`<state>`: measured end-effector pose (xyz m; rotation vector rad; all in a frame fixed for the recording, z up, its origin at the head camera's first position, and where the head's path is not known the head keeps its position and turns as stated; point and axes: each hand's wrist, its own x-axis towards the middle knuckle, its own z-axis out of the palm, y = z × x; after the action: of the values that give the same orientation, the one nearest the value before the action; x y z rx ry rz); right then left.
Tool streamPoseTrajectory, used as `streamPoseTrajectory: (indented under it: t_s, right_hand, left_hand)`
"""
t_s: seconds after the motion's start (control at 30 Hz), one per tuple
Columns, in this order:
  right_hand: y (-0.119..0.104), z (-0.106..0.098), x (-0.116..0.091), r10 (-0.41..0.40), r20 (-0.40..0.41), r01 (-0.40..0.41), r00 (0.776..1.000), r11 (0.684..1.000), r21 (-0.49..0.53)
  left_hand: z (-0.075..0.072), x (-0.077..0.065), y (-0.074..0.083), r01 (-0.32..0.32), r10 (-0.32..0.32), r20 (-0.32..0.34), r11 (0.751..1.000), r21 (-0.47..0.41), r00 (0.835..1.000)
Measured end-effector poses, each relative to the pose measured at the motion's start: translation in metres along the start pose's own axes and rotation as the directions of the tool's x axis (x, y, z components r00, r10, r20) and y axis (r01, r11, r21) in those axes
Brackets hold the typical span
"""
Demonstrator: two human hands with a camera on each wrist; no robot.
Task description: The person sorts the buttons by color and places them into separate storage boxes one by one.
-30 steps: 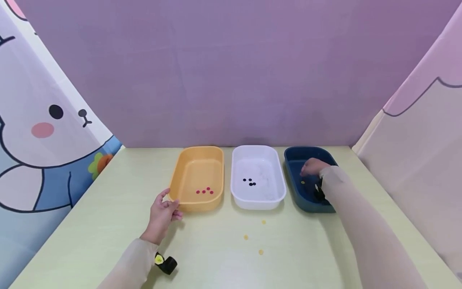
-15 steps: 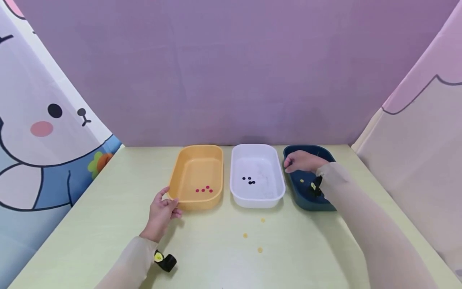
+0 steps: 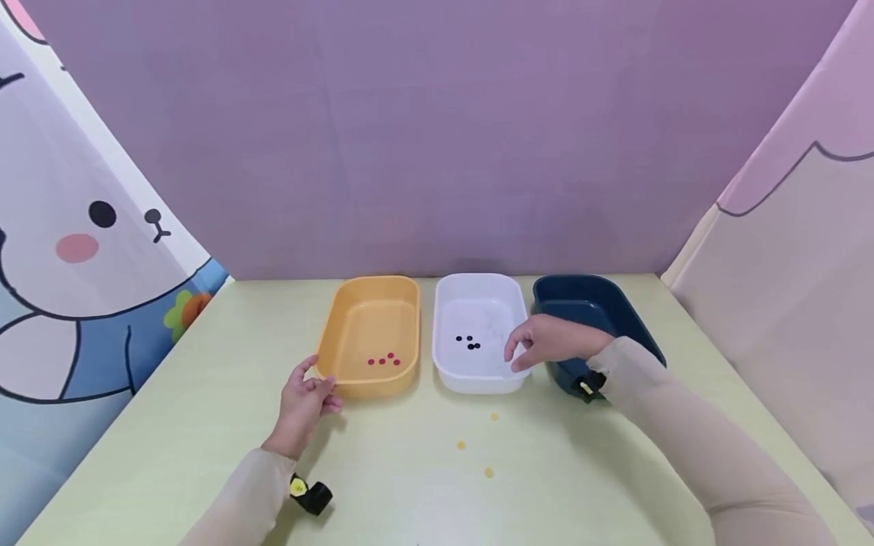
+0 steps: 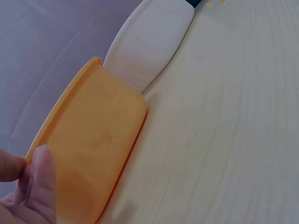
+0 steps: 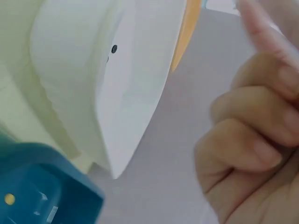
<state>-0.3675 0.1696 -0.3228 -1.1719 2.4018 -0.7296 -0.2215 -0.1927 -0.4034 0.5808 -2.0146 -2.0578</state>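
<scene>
My left hand (image 3: 303, 409) pinches the near left corner rim of a yellow tray (image 3: 378, 388), thumb outside the wall in the left wrist view. Several small red discs (image 3: 382, 362) lie in this tray. Over the right edge of a white tray (image 3: 478, 383) hovers my right hand (image 3: 556, 339), thumb and index finger apart with nothing between them, the other fingers curled. The white tray holds several black buttons (image 5: 114, 49). A dark blue tray (image 3: 580, 303) sits partly under the right wrist; one yellow disc (image 5: 9, 199) lies in it.
Three yellow discs (image 3: 460, 446) lie on the pale wooden table (image 3: 396, 493) in front of the trays. A purple cloth (image 3: 437, 136) stands behind the trays. Printed cloths hang at both sides, and a black camera (image 3: 315, 497) is on the left wrist.
From inside the dark blue tray, my right hand has risen and moved left and nearer, to the white tray's right edge. My left hand keeps its hold on the yellow tray.
</scene>
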Motion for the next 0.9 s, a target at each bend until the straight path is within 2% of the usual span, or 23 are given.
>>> streamPoseTrajectory:
  t_s: [0.13,0.33,0.4,0.6,0.9]
  right_hand:
    - [-0.014,0.007,0.0,-0.119,0.041,0.121,0.992,0.992,-0.042]
    - [-0.023,0.023,0.001,-0.195,0.083,0.198,0.977,0.98,-0.027]
    - [-0.025,0.03,0.001,-0.21,0.097,0.215,0.973,0.975,-0.051]
    - [-0.03,0.047,0.0,-0.24,0.111,0.259,0.964,0.942,-0.212]
    - [-0.029,0.069,-0.001,-0.254,0.169,0.297,0.952,0.896,-0.33]
  left_hand:
    - [-0.001,0.001,-0.001,0.002,-0.002,-0.007,1.0,-0.004,1.0]
    - [-0.001,0.002,-0.002,0.001,-0.001,-0.008,1.0,-0.02,1.0]
    - [-0.001,0.001,-0.002,0.0,0.0,-0.008,1.0,-0.022,1.0]
    - [-0.002,-0.001,-0.002,-0.001,0.001,0.005,1.0,-0.011,1.0]
    - [-0.002,-0.001,-0.001,-0.013,0.013,0.017,1.0,-0.011,1.0]
